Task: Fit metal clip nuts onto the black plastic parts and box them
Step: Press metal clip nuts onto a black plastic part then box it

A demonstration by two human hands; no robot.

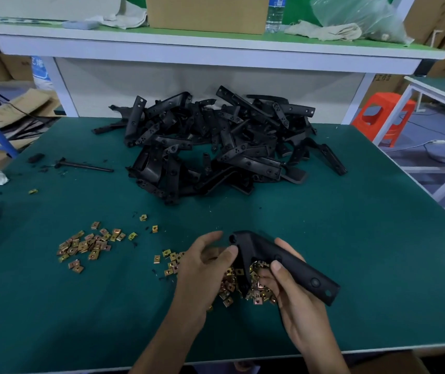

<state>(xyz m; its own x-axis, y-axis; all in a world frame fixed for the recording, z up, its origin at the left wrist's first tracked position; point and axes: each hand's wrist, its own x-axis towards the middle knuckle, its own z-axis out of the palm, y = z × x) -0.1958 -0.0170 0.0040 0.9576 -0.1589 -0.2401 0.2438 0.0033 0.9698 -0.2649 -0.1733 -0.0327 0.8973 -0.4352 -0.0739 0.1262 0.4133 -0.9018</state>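
1. Now the right hand [297, 303] grips the black plastic part [297, 269] round its long arm, thumb on top and fingers beneath. Keep that grip firm so the part cannot twist as a nut is pushed on.
2. The left hand [202, 268] sits just left of the part, with its thumb touching the short leg near the bend and its fingers curled behind. I cannot tell whether it pinches a nut or only the part, so check by feel before pushing.
3. The clip nuts [229, 284] lie heaped on the table [351, 238] right under both hands. Take one from there rather than from the scatter of nuts [86, 245] well off to the left hand's left.
4. Judging by the holes along the part, set the clip's open mouth square to the edge beside a hole and slide it straight on. A crooked start may spring it off.
5. The pile of black parts [216, 141] lies beyond the hands, so boxing looks far off.
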